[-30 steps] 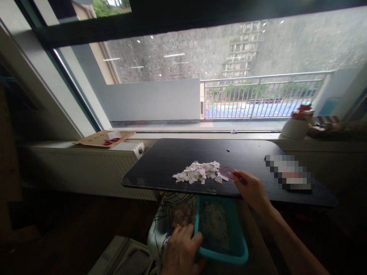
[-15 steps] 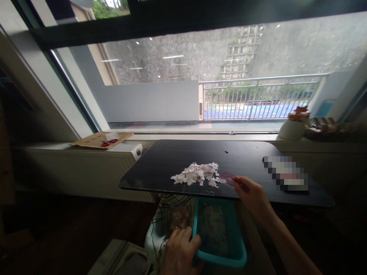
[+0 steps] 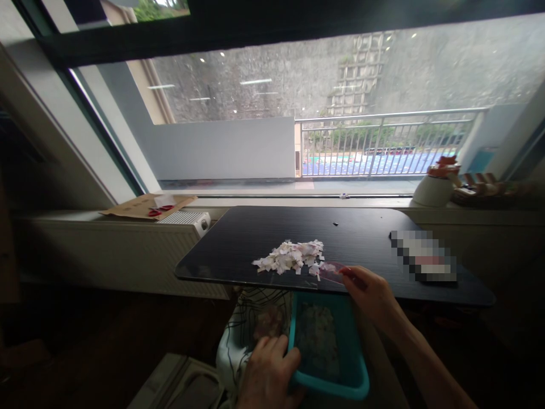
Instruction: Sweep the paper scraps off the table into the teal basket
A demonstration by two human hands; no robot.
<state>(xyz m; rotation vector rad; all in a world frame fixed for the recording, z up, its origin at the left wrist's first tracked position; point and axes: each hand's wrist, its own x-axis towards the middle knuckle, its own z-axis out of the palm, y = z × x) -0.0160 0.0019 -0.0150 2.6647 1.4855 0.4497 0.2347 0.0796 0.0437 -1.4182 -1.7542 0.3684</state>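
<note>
A heap of torn white and pinkish paper scraps (image 3: 290, 257) lies on the black tabletop (image 3: 238, 244). At the heap's right edge, my right hand (image 3: 371, 292) pinches a translucent pink, scoop-like plastic piece (image 3: 332, 272), its flat end touching the nearest scraps. Below the table's front edge is a teal plastic basin (image 3: 355, 372) with paper bits in its shadowed bottom. My left hand (image 3: 269, 372) is closed over the basin's left rim, thumb on the inner side. Beside that hand, a light cloth with dark lines (image 3: 232, 326) surrounds a brownish, blurry thing (image 3: 269, 322).
A pixelated dark-edged object (image 3: 423, 257) lies on the table's right side. On the sill are a white pot-like container (image 3: 432, 190) and a brown sheet (image 3: 128, 207) with red-handled scissors (image 3: 159, 211). A radiator (image 3: 128, 244) stands left, a pale box (image 3: 174, 386) below.
My right hand has lowered slightly and drawn a little left, and the pink piece now lies flatter against the scraps. My left hand keeps its hold on the basin.
</note>
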